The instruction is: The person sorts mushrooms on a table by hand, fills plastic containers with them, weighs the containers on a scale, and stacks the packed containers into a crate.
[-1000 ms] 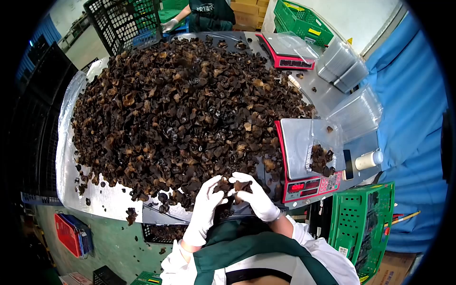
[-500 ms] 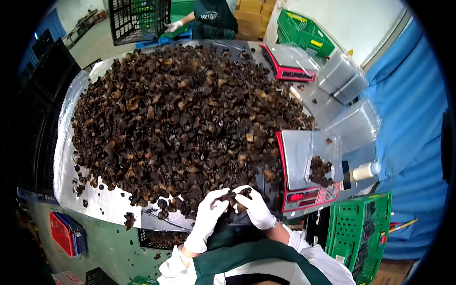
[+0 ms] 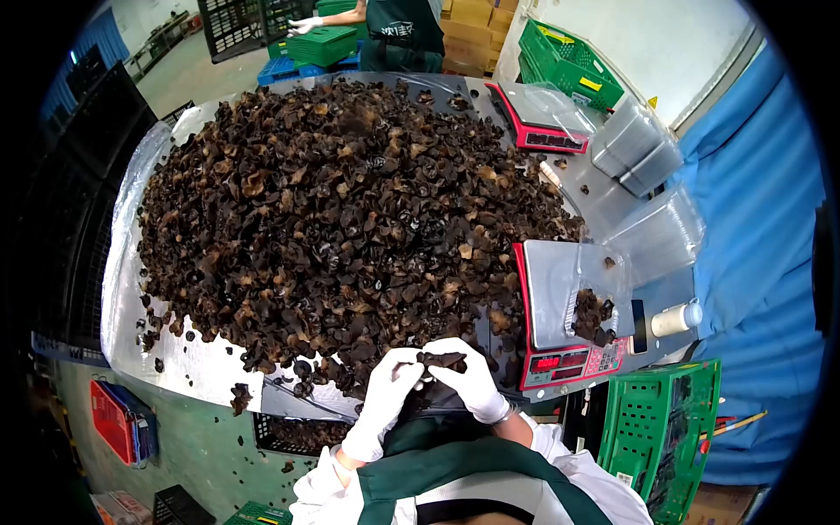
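My left hand (image 3: 390,389), in a white glove, is closed with thumb and fingers pinching one end of a dark wood ear mushroom (image 3: 444,360). The gloved right hand (image 3: 473,386) grips the same piece from the other side, just over the near table edge. Beyond both hands spreads a large heap of wood ear mushrooms (image 3: 332,227). To the right, a red-framed digital scale (image 3: 549,306) carries a clear plastic box (image 3: 617,267) with some mushrooms inside.
A second scale (image 3: 542,118) stands at the far right, near stacked clear boxes (image 3: 636,144). A white bottle (image 3: 676,318) and a phone (image 3: 639,325) lie at the right edge. Green crates (image 3: 661,429) stand lower right. A co-worker (image 3: 402,35) is across the table beside a black crate (image 3: 232,26).
Both my hands stay close together, and the mushroom between them now lies more sideways. Across the table, the co-worker's gloved hand and the black crate have shifted, showing more of a green crate.
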The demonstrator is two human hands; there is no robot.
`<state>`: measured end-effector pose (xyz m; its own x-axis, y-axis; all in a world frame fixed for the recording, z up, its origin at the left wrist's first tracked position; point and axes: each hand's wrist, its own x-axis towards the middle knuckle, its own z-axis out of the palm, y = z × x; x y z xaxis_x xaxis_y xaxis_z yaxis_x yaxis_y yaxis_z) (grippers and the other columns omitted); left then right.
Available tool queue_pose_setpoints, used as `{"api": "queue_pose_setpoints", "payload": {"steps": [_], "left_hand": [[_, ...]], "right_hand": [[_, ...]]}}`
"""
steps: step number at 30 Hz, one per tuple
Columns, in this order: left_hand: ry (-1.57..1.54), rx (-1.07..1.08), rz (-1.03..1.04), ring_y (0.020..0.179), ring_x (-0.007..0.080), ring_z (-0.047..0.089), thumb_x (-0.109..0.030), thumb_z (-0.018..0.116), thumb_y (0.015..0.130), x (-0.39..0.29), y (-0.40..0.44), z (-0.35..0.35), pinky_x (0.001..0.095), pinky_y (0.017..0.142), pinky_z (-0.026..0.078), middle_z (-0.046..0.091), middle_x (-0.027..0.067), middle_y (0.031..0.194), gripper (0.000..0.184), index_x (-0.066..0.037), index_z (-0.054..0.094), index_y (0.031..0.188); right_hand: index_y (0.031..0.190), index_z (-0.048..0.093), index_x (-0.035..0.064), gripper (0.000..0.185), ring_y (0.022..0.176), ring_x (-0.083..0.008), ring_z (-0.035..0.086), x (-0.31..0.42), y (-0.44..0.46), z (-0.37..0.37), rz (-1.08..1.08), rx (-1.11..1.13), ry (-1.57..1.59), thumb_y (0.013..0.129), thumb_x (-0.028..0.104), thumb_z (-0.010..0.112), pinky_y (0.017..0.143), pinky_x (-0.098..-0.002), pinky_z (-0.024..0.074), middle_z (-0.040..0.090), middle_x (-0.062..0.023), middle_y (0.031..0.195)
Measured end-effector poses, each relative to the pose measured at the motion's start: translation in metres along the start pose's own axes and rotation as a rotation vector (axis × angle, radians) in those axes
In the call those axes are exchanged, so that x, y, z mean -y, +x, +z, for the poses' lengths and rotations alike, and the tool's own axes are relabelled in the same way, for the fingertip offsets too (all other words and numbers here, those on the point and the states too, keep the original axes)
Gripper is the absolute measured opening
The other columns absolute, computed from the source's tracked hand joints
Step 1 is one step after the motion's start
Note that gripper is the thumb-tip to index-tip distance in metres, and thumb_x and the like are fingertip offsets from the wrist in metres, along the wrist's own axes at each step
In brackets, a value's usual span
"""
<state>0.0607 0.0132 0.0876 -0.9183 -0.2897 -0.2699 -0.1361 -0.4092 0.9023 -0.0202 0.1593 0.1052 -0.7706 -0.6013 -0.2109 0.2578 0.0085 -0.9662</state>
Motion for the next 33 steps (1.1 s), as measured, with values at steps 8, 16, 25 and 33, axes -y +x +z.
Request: {"api": "queue_pose_setpoints", "payload": {"steps": [8,16,25,33], "left_hand": [[0.154,0.032,0.077,0.074,0.0039,0.046,-0.006,0.068,0.085,-0.010,-0.003,-0.005,0.0191,0.066,0.038,0.056,-0.0035,0.092,0.018,-0.006,0.063,0.102],[0.562,-0.165,0.377,0.075,0.0208,0.061,-0.003,0.065,0.082,-0.013,-0.006,0.004,0.0301,0.070,0.048,0.064,0.0101,0.084,0.009,-0.001,0.066,0.091],[0.497,-0.190,0.225,0.093,0.0152,0.062,0.004,0.055,0.087,-0.023,-0.012,0.000,0.0273,0.083,0.051,0.063,0.0106,0.110,0.035,0.000,0.057,0.122],[0.477,-0.337,0.096,0.105,0.0190,0.061,0.000,0.050,0.094,0.001,-0.020,-0.067,0.0289,0.091,0.048,0.062,0.0123,0.116,0.024,0.003,0.059,0.116]], "right_hand": [[0.105,0.062,0.0025,0.030,0.105,-0.0259,0.061,-0.002,0.003,-0.006,-0.454,0.028,-0.392,0.076,-0.002,0.070,0.091,-0.0333,0.0479,0.061,-0.0127,0.114],[0.111,0.061,0.0032,0.034,0.113,-0.0257,0.056,-0.012,0.004,-0.004,-0.449,0.078,-0.355,0.079,0.006,0.073,0.098,-0.0372,0.0430,0.060,-0.0135,0.120],[0.100,0.060,0.0026,0.024,0.103,-0.0193,0.061,0.040,-0.015,-0.075,-0.463,-0.247,-0.409,0.079,0.004,0.071,0.093,-0.0323,0.0465,0.064,-0.0107,0.111],[0.111,0.063,0.0049,0.039,0.111,-0.0346,0.055,0.038,-0.039,-0.224,-0.441,-0.874,-1.075,0.073,0.009,0.072,0.099,-0.0396,0.0417,0.059,-0.0167,0.115]]}}
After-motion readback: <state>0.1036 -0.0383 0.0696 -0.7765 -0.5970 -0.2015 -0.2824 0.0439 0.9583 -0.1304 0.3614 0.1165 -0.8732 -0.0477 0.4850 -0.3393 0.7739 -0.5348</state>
